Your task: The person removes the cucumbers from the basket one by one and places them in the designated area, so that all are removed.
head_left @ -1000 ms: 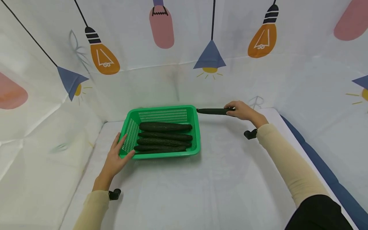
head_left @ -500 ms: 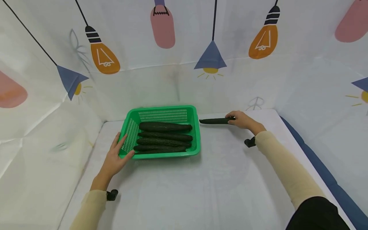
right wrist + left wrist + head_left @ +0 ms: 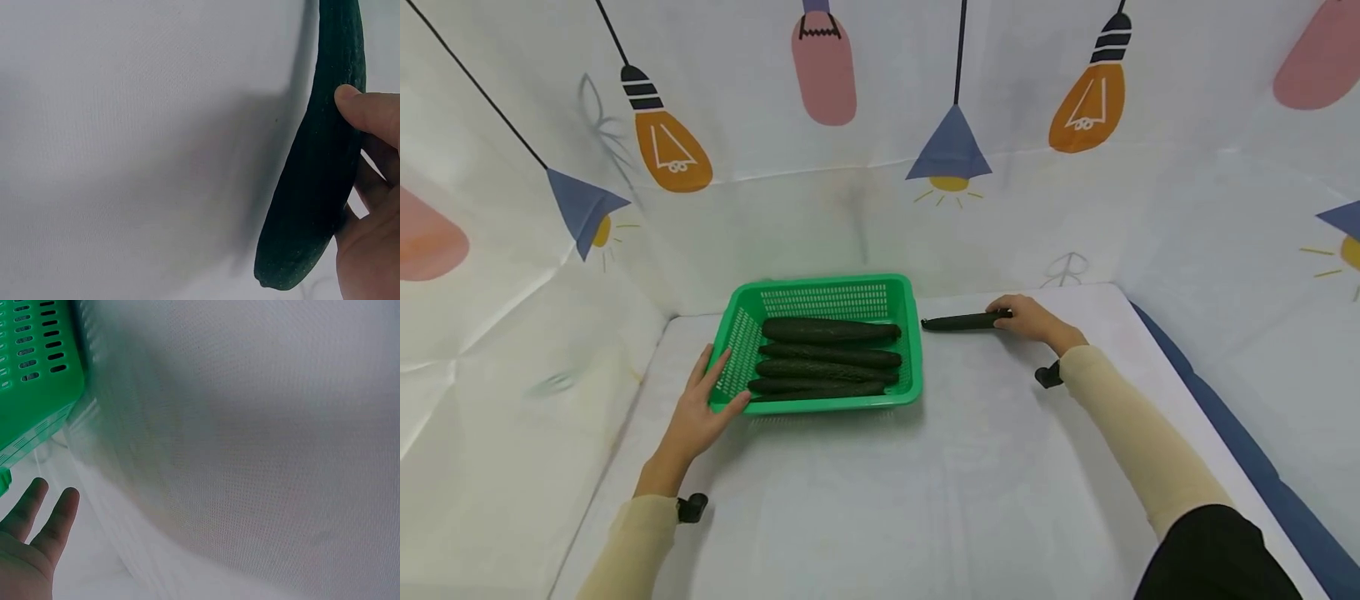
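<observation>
A dark green cucumber point(image 3: 958, 322) lies low over the white table just right of the basket, its far end pointing at the basket's side. My right hand point(image 3: 1030, 320) pinches it near its right end; in the right wrist view the thumb point(image 3: 369, 112) presses one side of the cucumber point(image 3: 312, 169) and the fingers curl behind. Several more cucumbers point(image 3: 831, 331) lie side by side in the green plastic basket point(image 3: 827, 406). With fingers spread, my left hand point(image 3: 694, 421) rests against the basket's left rim. Two of its fingers point(image 3: 57, 525) show below the basket point(image 3: 44, 400) in the left wrist view.
The white-covered table point(image 3: 865, 508) runs up to a white curtain point(image 3: 775, 225) printed with lamps and bulbs, which also hangs at the left and right. A dark blue padded strip point(image 3: 1232, 433) runs along the table's right edge.
My right hand has brought the cucumber down toward the table and nearer to me, from beside the basket's back corner. The left hand and the basket stay where they were.
</observation>
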Available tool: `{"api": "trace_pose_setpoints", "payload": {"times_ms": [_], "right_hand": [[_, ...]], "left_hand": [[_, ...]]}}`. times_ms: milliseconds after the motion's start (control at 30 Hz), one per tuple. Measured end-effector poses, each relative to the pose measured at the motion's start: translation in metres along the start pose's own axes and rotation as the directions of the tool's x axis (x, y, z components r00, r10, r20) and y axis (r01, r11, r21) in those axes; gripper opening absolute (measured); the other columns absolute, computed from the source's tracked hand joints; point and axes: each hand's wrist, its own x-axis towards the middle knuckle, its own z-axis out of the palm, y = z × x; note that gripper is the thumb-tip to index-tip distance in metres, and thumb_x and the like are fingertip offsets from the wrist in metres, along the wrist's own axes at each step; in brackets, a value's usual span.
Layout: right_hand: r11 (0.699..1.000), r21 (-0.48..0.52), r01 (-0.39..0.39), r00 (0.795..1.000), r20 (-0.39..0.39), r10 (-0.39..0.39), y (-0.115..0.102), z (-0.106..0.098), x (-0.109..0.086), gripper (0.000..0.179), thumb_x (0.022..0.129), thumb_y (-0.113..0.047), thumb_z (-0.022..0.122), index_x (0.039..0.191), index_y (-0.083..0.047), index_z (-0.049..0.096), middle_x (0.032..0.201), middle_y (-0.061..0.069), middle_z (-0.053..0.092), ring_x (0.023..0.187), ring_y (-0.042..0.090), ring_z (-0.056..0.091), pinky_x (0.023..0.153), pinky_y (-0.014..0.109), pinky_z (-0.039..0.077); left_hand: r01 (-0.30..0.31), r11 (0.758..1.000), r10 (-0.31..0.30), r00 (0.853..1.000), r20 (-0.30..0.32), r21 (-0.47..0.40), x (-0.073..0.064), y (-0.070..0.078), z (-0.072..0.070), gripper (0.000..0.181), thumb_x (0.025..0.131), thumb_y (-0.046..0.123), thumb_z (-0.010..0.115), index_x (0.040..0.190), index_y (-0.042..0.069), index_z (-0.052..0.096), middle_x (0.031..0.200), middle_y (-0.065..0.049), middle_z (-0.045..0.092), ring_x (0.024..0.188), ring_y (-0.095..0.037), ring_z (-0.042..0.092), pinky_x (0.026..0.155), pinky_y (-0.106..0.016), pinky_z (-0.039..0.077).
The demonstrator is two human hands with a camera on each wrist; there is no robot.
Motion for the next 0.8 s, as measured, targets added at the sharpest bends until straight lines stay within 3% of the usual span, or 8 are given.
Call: {"api": "trace_pose_setpoints", "payload": {"times_ms": [167, 533, 800], "right_hand": [[1.0, 0.007, -0.001, 1.0, -0.004, 0.001, 0.006, 0.003, 0.003, 0.034, 0.098, -0.005, 0.064, 0.131, 0.005, 0.064, 0.133, 0.028, 0.063, 0.126, 0.046, 0.055, 0.108, 0.061, 0.043], [0.994, 0.072, -0.081, 0.997, -0.013, 0.082, 0.014, 0.011, 0.006, 0.035, 0.101, -0.01, 0.063, 0.135, 0.0, 0.064, 0.141, 0.028, 0.059, 0.134, 0.047, 0.05, 0.113, 0.062, 0.038], [0.99, 0.062, -0.126, 0.991, -0.028, 0.128, 0.015, 0.01, 0.007, 0.042, 0.098, -0.018, 0.07, 0.136, -0.002, 0.064, 0.145, 0.028, 0.056, 0.136, 0.047, 0.049, 0.113, 0.063, 0.038]], "left_hand": [[0.005, 1.0, -0.005, 1.0, 0.004, -0.001, 0.001, -0.001, 0.001, 0.083, 0.096, 0.038, 0.071, 0.165, 0.025, 0.027, 0.175, -0.007, 0.007, 0.155, -0.049, 0.018, 0.106, -0.082, 0.027], [0.007, 1.0, -0.007, 1.0, -0.007, -0.003, -0.001, 0.0, -0.001, 0.082, 0.095, 0.036, 0.071, 0.165, 0.023, 0.029, 0.174, -0.008, 0.008, 0.155, -0.049, 0.018, 0.107, -0.082, 0.027], [0.012, 1.0, -0.013, 1.0, -0.013, -0.013, 0.002, 0.0, 0.002, 0.083, 0.095, 0.037, 0.072, 0.164, 0.022, 0.029, 0.175, -0.006, 0.008, 0.156, -0.049, 0.018, 0.107, -0.082, 0.027]]}}
